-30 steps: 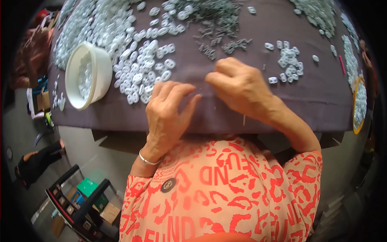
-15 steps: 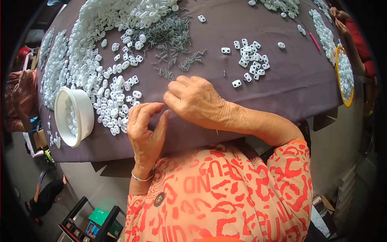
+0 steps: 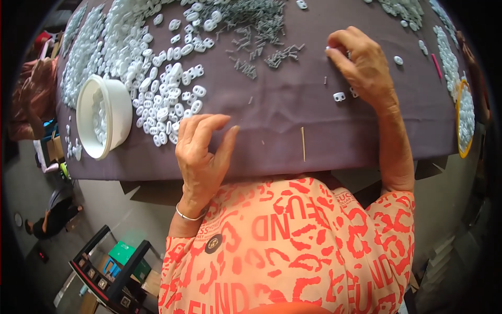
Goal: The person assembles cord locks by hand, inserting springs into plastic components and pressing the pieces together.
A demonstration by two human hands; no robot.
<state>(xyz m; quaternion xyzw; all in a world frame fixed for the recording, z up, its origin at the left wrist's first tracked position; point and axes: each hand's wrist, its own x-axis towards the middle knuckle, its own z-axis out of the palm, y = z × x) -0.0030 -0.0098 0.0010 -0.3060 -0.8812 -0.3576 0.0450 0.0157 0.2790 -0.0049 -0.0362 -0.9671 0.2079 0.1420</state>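
My right hand (image 3: 363,68) is over the loose group of white two-hole cord locks at the right of the table. Its thumb and forefinger curve together, with a bit of a white cord lock (image 3: 328,48) showing at their tips. The hand covers most of that group, though one cord lock (image 3: 339,97) lies beside it in plain sight. My left hand (image 3: 205,149) hovers near the table's front with thumb and fingers apart, nothing visible between them. Next to it spreads a heap of white oval pieces (image 3: 166,97). Small grey springs (image 3: 256,26) are piled farther back.
A white tub (image 3: 117,118) of small pieces stands at the left. A thin stick (image 3: 303,144) lies near the front edge. A pink pen-like stick (image 3: 436,66) and an orange-rimmed basket (image 3: 464,141) are at the right. Other people sit at both sides.
My right hand has left my left hand and moved right and away, onto the cord lock group. The left hand's fingers have spread wider. The whole view has shifted a little.
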